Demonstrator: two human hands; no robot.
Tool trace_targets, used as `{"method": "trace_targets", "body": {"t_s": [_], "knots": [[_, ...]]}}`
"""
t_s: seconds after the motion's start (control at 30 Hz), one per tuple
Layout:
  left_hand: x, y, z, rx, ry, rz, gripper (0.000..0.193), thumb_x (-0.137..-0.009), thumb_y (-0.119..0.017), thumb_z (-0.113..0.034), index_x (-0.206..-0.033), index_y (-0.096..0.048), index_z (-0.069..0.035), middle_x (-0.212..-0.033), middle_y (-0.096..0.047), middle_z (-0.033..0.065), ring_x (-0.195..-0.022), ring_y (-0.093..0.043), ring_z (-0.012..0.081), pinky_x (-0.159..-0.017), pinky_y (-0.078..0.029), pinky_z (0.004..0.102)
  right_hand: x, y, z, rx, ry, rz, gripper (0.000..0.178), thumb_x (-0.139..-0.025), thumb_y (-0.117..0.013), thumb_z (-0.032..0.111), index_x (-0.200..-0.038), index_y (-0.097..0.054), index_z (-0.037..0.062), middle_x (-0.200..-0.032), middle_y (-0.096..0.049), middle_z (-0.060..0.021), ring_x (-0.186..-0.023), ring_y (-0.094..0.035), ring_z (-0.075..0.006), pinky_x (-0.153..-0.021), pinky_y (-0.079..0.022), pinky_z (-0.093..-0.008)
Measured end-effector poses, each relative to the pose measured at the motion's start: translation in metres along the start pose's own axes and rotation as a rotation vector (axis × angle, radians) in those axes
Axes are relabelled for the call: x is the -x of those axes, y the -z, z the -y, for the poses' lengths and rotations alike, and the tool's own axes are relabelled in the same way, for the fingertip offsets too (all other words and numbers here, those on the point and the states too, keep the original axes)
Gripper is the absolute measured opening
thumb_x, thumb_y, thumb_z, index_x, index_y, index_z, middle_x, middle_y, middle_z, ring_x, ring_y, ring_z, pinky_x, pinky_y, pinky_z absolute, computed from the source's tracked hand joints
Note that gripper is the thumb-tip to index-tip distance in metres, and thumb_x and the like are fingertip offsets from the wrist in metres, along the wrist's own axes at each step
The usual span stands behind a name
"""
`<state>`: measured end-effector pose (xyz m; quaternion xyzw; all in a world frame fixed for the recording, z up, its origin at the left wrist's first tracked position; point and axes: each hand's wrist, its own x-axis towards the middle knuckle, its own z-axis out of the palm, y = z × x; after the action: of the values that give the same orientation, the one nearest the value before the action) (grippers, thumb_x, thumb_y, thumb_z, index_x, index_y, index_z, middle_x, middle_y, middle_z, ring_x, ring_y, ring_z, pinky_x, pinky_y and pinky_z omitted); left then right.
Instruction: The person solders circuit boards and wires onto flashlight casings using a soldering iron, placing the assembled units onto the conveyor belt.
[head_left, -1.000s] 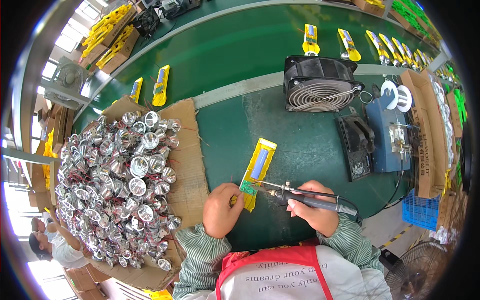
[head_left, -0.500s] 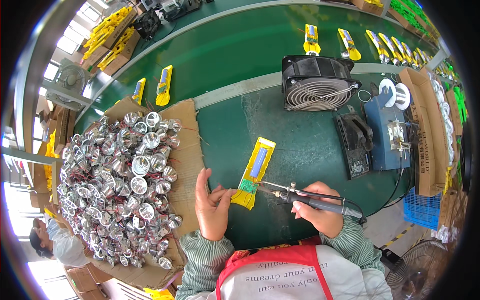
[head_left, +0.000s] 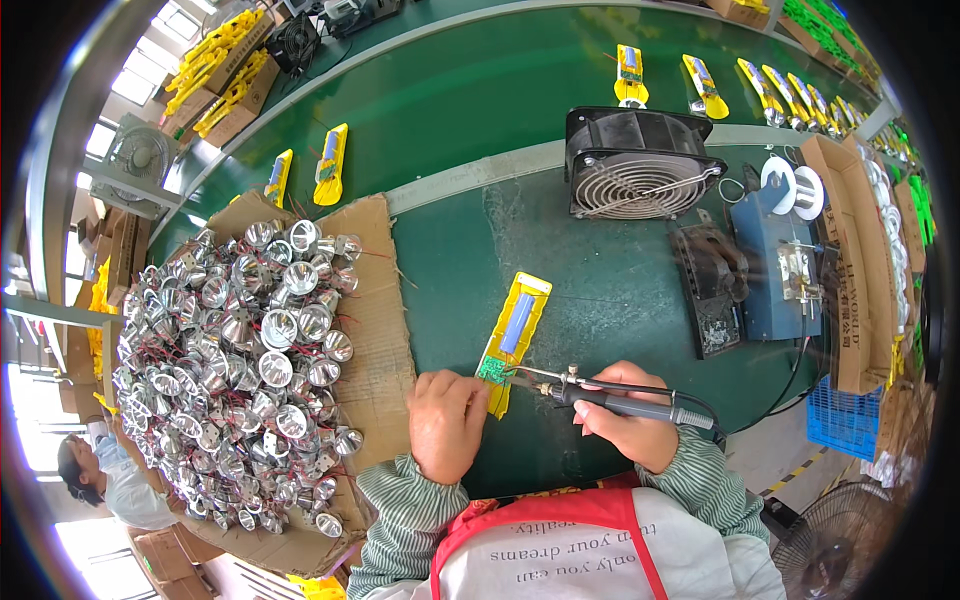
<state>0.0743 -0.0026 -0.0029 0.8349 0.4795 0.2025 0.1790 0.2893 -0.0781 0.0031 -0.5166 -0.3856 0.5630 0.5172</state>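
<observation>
A yellow plastic housing (head_left: 502,395) lies slanted on the green bench in front of me. It carries a blue cylindrical battery (head_left: 518,322) and, nearer to me, a small green circuit board (head_left: 494,369) with thin wires. My right hand (head_left: 637,420) grips a soldering iron (head_left: 630,405) with a thin metal feed tube along it; the tip points at the board's right edge. My left hand (head_left: 447,425) is closed beside the housing's near end, its fingertips bent down by the board. Whatever those fingers pinch is hidden.
Shiny reflector cups (head_left: 275,368) with wires are heaped on cardboard (head_left: 385,300) at left. A black fan (head_left: 640,165) stands beyond the housing. Right are a black holder (head_left: 708,290), a blue solder feeder (head_left: 765,260) and a long carton (head_left: 850,270). More yellow housings (head_left: 331,165) line the far green surface.
My left hand has turned over and curled its fingers, moving in toward the housing's near end. The iron stays at the board, shifted slightly left. The housing has barely moved.
</observation>
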Motion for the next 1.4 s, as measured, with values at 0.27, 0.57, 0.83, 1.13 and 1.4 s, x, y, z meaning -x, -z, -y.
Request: {"method": "trace_targets", "body": {"t_s": [0.27, 0.57, 0.83, 1.13, 1.4], "knots": [[-0.002, 0.000, -0.002, 0.018, 0.065, 0.077, 0.004, -0.075, -0.063, -0.010, -0.078, -0.062, -0.007, -0.076, -0.056, 0.0074, -0.075, -0.053, 0.0273, -0.067, -0.039, 0.0393, -0.004, -0.002, -0.003, -0.001, 0.008, 0.000, 0.014, -0.078, -0.062, -0.002, -0.087, -0.051, -0.0031, -0.074, -0.063, -0.0131, -0.062, -0.062, -0.0132, -0.054, -0.051, -0.0248], [-0.005, 0.000, -0.003, 0.061, 0.040, 0.050, 0.004, -0.074, -0.062, -0.006, -0.073, -0.061, -0.003, -0.069, -0.054, 0.0108, -0.068, -0.051, 0.0293, -0.063, -0.040, 0.0389, -0.006, -0.002, -0.003, 0.260, 0.177, 0.006, 0.014, -0.075, -0.064, -0.002, -0.083, -0.052, -0.0026, -0.072, -0.064, -0.0112, -0.064, -0.063, -0.0132, -0.055, -0.051, -0.0256], [-0.004, -0.001, -0.002, 0.075, 0.017, 0.036, 0.003, -0.073, -0.062, -0.006, -0.072, -0.061, -0.003, -0.069, -0.054, 0.0106, -0.068, -0.051, 0.0291, -0.062, -0.040, 0.0390, 0.003, 0.005, 0.002, 0.099, 0.075, -0.020, 0.016, -0.076, -0.063, -0.002, -0.085, -0.051, -0.0033, -0.072, -0.064, -0.0136, -0.063, -0.063, -0.0147, -0.053, -0.051, -0.0257], [0.002, 0.002, -0.008, 0.061, 0.049, 0.078, 0.016, -0.073, -0.067, -0.014, -0.083, -0.063, -0.003, -0.082, -0.055, 0.0120, -0.077, -0.054, 0.0292, -0.071, -0.043, 0.0393, 0.016, 0.018, 0.010, 0.069, 0.109, -0.074, 0.015, -0.076, -0.065, 0.000, -0.085, -0.052, -0.0032, -0.073, -0.065, -0.0115, -0.063, -0.063, -0.0123, -0.054, -0.051, -0.0247], [-0.003, 0.017, -0.003, 0.120, 0.084, 0.119, 0.041, -0.072, -0.071, -0.011, -0.109, -0.055, -0.004, -0.108, -0.054, 0.0171, -0.087, -0.058, 0.0325, -0.074, -0.049, 0.0356, 0.017, 0.025, 0.009, -0.080, 0.097, -0.129, 0.014, -0.078, -0.066, 0.002, -0.086, -0.055, -0.0034, -0.073, -0.065, -0.0094, -0.062, -0.062, -0.0105, -0.054, -0.051, -0.0229]]}}
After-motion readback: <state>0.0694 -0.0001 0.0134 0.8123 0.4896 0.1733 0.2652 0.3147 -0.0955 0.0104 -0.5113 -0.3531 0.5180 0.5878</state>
